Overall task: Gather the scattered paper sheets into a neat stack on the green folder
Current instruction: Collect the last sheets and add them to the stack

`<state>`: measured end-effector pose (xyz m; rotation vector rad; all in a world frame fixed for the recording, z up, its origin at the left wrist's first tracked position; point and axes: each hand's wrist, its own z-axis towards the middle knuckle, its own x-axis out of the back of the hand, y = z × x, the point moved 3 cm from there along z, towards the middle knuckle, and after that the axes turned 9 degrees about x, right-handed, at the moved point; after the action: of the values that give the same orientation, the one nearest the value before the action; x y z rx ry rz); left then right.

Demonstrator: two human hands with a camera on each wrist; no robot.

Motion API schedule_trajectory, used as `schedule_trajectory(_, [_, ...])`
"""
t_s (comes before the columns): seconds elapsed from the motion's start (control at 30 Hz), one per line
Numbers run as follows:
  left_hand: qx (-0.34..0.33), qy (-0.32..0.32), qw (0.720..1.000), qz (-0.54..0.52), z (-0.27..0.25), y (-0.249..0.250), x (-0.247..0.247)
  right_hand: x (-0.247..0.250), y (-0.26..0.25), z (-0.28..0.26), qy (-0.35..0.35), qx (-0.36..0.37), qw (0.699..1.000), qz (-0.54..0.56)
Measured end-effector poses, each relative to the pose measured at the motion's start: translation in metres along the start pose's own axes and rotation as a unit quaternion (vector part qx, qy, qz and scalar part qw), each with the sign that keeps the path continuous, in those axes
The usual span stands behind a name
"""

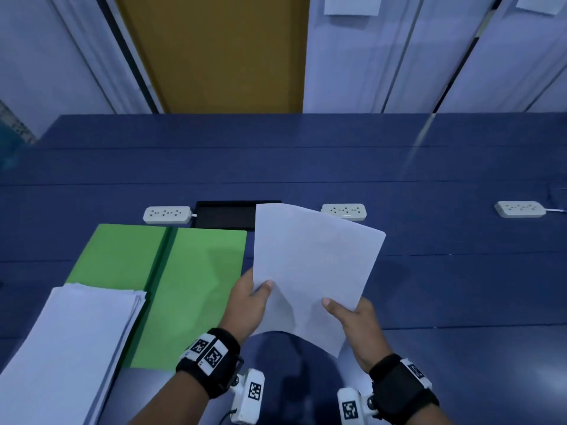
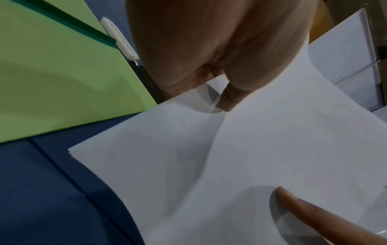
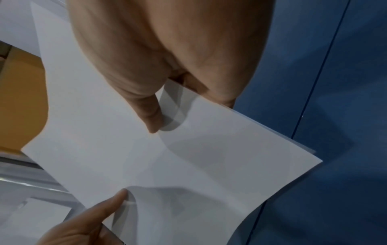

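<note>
A thin bunch of white paper sheets (image 1: 316, 265) hangs in the air above the blue table, right of the open green folder (image 1: 196, 289). My left hand (image 1: 250, 299) pinches its left edge, thumb on top. My right hand (image 1: 352, 317) pinches its right lower edge, thumb on top. The near edge of the sheets curves downward. A stack of white sheets (image 1: 70, 338) lies on the folder's left half, reaching past the frame's lower left. In the left wrist view the paper (image 2: 251, 157) fills the middle beside the folder (image 2: 58, 82). In the right wrist view the paper (image 3: 167, 157) shows under both thumbs.
Three white power strips (image 1: 167, 214) (image 1: 343, 211) (image 1: 520, 209) lie across the blue table (image 1: 460, 286). A black tray-like panel (image 1: 225, 214) sits behind the folder. Beyond the table's far edge stand pale cabinets and a yellow-brown panel (image 1: 221, 53).
</note>
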<state>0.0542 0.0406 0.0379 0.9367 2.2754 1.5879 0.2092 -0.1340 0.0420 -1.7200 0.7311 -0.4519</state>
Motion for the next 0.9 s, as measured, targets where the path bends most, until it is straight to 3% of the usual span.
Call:
schedule_trajectory(0.13, [0.005,0.019,1.0,0.001,-0.014,-0.004,0.039,-0.034,0.0,-0.006,-0.026,0.0,1.0,0.016])
schedule_trajectory(0.37, [0.025,0.063,0.997,0.026,-0.039,-0.023,0.145,-0.113,-0.001,-0.015,0.028,0.043,0.999,-0.003])
schedule_trajectory(0.43, [0.036,0.073,0.995,0.053,-0.047,-0.034,0.182,-0.141,-0.004,-0.016,-0.013,0.066,0.997,-0.029])
schedule_trajectory(0.53, [0.053,0.09,0.992,0.074,-0.058,-0.048,0.238,-0.192,-0.005,-0.019,-0.136,0.061,0.985,-0.083])
schedule_trajectory(0.73, [0.131,0.166,0.968,0.135,-0.076,-0.091,0.359,-0.308,0.022,-0.021,-0.329,-0.011,0.921,-0.207])
schedule_trajectory(0.9, [0.163,0.211,0.955,0.133,-0.085,-0.128,0.44,-0.399,0.049,-0.03,-0.413,-0.044,0.877,-0.243])
